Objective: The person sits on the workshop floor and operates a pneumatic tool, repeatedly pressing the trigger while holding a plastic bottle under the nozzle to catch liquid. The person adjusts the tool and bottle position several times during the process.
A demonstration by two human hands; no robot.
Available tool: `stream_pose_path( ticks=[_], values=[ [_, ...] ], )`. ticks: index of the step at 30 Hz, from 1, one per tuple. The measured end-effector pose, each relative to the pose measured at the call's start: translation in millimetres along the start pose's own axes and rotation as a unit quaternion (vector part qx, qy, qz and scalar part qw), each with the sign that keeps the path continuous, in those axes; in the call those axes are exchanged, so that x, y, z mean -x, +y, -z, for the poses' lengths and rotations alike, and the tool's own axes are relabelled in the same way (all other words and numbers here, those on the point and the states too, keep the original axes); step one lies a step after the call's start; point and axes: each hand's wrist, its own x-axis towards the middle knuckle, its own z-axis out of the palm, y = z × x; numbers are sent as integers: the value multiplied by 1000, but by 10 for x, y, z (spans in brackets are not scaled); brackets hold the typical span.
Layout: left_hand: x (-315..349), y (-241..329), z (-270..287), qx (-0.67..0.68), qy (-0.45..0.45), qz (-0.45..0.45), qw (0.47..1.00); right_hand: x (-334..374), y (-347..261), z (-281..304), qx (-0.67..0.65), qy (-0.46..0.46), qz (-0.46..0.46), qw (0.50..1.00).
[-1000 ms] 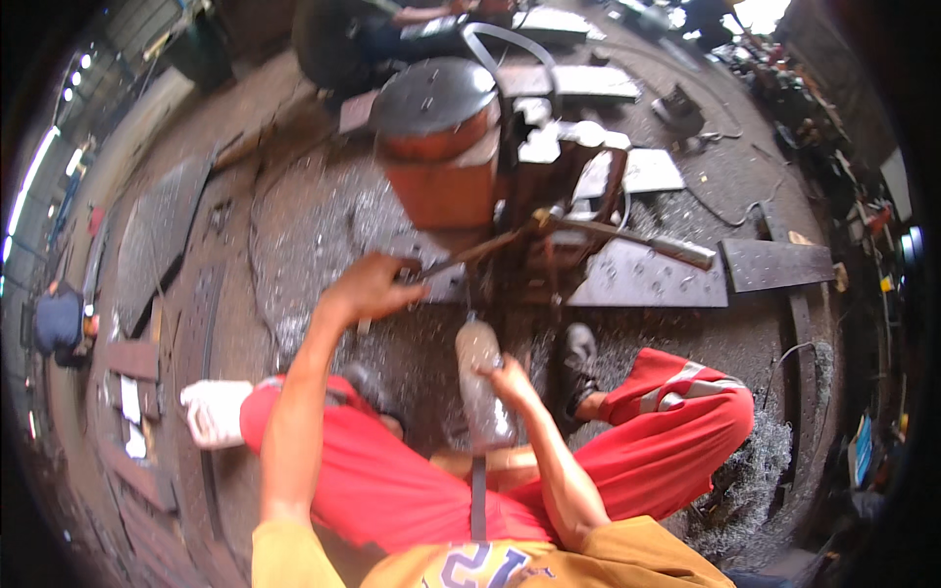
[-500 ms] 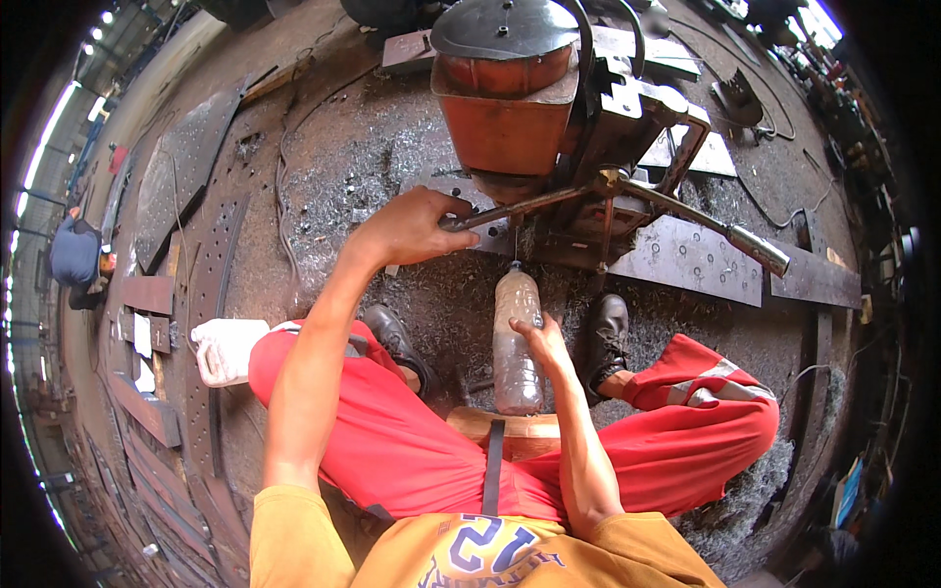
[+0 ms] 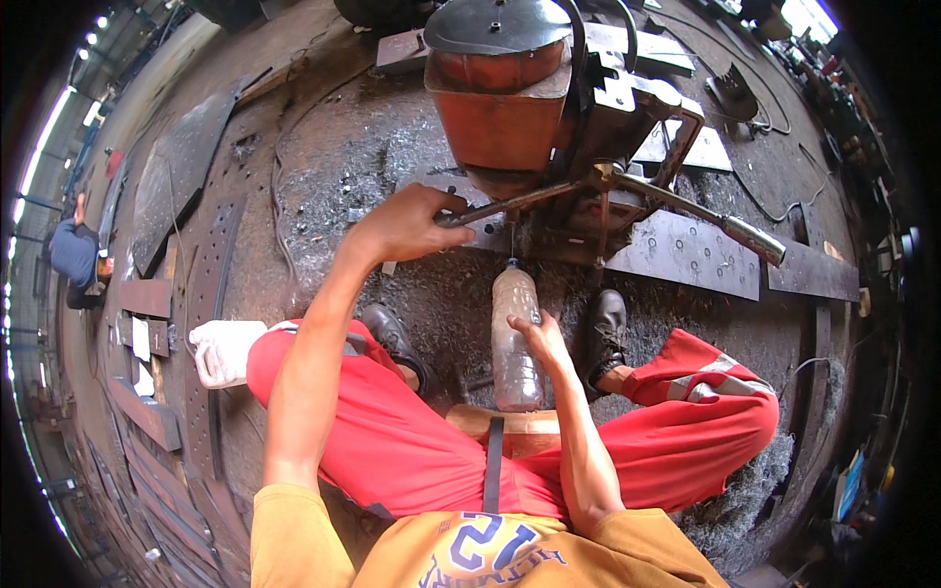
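My left hand (image 3: 410, 225) is closed around the end of a metal feed-handle bar (image 3: 524, 201) on an orange drill press (image 3: 498, 122). That bar meets a hub, with another arm (image 3: 735, 235) reaching out to the right. Below the drill, my right hand (image 3: 541, 340) grips a clear plastic bottle (image 3: 516, 294) from its right side. The bottle tilts with its narrow tip up towards the drill's lower end, and cloudy liquid shows inside. A steel plate with marked circles (image 3: 686, 257) lies under the machine.
Metal shavings (image 3: 363, 181) litter the floor around the drill. A white jug (image 3: 227, 353) stands by my left knee. Perforated steel plates (image 3: 176, 186) lie at left, and cables (image 3: 279, 196) run along the ground. A crouching co-worker (image 3: 76, 257) is at the far left.
My hands keep their holds on the handle bar and the bottle, almost unmoved. The whole view has shifted slightly. At the far left the co-worker's arm is now raised.
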Motion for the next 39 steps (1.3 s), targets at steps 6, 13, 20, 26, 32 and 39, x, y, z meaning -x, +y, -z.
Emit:
stream_pose_path(
  ticks=[6,13,20,26,32,39],
  values=[
    [-2,-18,-2,11,-4,7,1000,26,-37,3,5,1,-9,1000],
    [6,-13,-8,20,-4,15,1000,78,-99,17,27,-3,-11,1000],
    [-12,-59,-32,7,7,-7,1000,75,-92,9,5,-13,-22,1000],
    [2,-36,-23,9,9,-2,1000,66,-91,1,12,-5,-19,1000],
    [-16,-43,-15,4,2,-5,1000,38,-63,13,-18,-30,-18,999],
    [-10,-44,-21,6,4,-12,1000,23,-25,-21,-5,-8,-11,1000]
  ],
)
